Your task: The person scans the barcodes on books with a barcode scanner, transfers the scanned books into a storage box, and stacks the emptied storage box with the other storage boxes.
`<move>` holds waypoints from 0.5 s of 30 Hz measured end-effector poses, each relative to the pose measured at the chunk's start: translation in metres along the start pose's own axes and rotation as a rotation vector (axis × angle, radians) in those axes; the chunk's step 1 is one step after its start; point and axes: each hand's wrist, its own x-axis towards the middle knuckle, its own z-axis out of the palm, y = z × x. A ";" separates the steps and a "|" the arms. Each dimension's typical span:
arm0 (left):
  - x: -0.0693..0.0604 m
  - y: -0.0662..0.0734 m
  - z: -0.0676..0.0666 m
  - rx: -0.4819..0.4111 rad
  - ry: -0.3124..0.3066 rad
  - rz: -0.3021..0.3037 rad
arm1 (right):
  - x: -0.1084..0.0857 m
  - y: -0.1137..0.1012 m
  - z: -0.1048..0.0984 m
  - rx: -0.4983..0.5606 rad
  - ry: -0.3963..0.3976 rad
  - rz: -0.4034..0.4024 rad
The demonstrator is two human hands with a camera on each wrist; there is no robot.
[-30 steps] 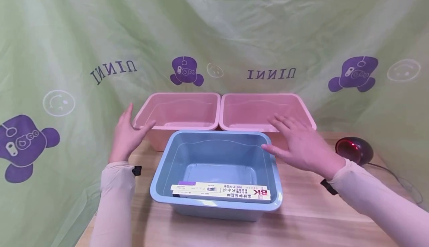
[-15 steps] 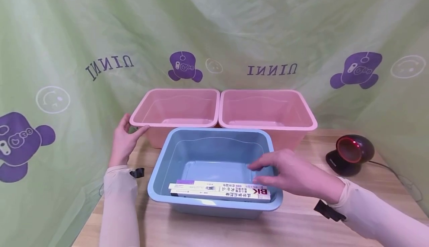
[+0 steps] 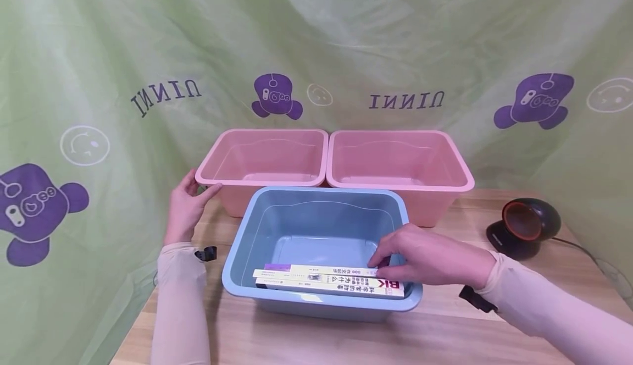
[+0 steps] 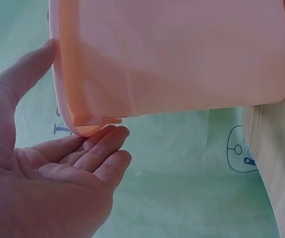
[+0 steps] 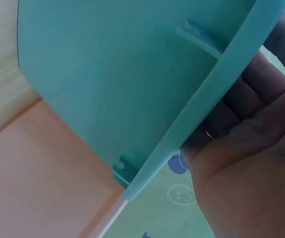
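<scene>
"Books [image 3: 326, 286] first: where are they?"

"Inside the blue bin [image 3: 321, 222], along its near wall, with their pale spines facing up. At least three lie side by side, and something purple shows at the back on the left."

"And your right hand?"

"My right hand [image 3: 425, 255] is over the bin's right rim, at the right end of the books. My forearm slants in from the lower right, the back of my hand is uppermost, and my fingers bend down and leftward with the thumb just below them."

"Is that grip clamped on a book?"

"I cannot tell. Finger and thumb are near each other at the back spine, but from the right wrist the blue rim hides my fingertips."

"What about the left?"

"My left forearm runs almost straight forward. My left hand [image 3: 185, 208] is at the near left corner of the left pink bin [image 3: 277, 159]. That grip is spread: thumb touching the rim on the front, fingers loosely extended under the corner, palm off the bin."

"What else is around you?"

"Another pink bin [image 3: 395, 159] beside the first, both behind the blue one. On the bench [image 3: 445, 335], right of them, a dark round-faced device [image 3: 529, 225] with a cable."
</scene>
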 end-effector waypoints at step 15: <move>-0.004 0.007 0.003 -0.019 0.017 -0.034 | 0.014 -0.005 0.009 -0.192 0.010 0.016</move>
